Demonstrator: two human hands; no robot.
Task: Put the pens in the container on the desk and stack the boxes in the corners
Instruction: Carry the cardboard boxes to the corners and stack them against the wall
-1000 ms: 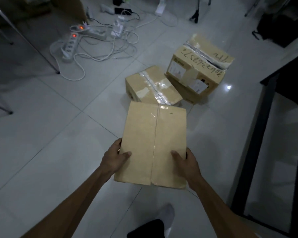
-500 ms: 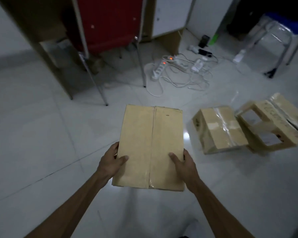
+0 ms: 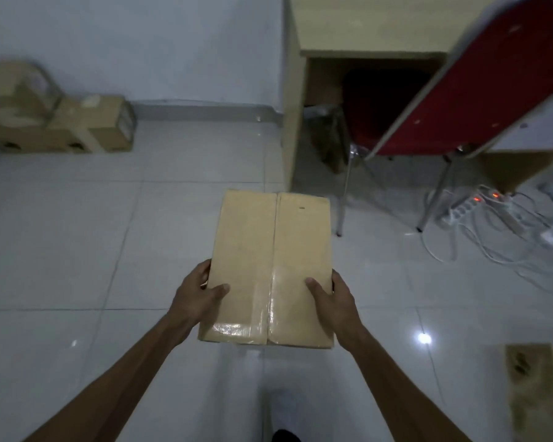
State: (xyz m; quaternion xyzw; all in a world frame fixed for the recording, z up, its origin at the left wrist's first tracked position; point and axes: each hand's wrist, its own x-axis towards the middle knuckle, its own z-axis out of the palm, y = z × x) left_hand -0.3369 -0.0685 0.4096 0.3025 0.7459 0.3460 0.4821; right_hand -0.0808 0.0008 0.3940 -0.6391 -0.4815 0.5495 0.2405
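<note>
I carry a flat brown cardboard box taped along its middle seam, held level above the floor. My left hand grips its near left edge with the thumb on top. My right hand grips the near right edge the same way. Several cardboard boxes sit piled against the wall in the far left corner. Part of another box shows at the bottom right edge. No pens or container are in view.
A wooden desk stands ahead on the right, with a red metal-legged chair tilted beside it. Power strips and tangled white cables lie on the tiled floor at right. My foot is below the box.
The view has swung left: the two floor boxes left the frame, and the corner pile of boxes and the desk came into view. Both hands keep the same grip on the box.
</note>
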